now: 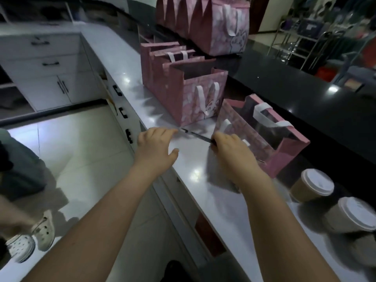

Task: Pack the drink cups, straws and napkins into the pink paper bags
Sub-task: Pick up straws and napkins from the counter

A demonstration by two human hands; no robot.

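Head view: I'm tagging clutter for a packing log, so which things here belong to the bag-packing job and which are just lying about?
Job: open pink paper bag; row of standing pink paper bags; two brown paper cups with white lids; thin dark stick, likely a straw, gripped by the right hand.
Lying about: white drawer cabinet; white perforated clogs on the floor; metal-frame racks.
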